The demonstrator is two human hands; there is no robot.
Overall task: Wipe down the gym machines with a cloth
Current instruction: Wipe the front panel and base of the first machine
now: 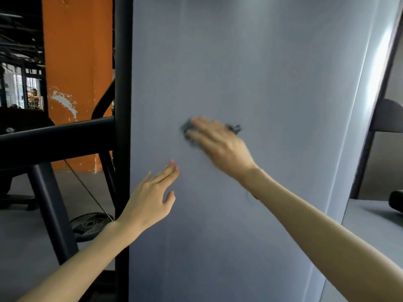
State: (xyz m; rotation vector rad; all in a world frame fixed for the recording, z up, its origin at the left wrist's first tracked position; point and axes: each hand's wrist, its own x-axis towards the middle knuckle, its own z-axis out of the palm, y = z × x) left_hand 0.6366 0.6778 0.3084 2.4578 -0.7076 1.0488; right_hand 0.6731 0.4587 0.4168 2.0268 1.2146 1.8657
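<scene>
A tall grey-blue panel [272,83] of a gym machine fills most of the view. My right hand [220,144] presses a small dark cloth [187,128] flat against the panel at mid height; only the cloth's edges show past my straight fingers, and the hand is blurred. My left hand [152,197] is lower and to the left, fingers straight and together, with its fingertips at the panel and nothing in it.
The machine's black upright post [123,83] borders the panel on the left, with black frame bars [54,138] crossing beside it. A weight plate [89,224] lies on the grey floor. An orange pillar [78,62] stands behind. A dark seat part [388,115] is at right.
</scene>
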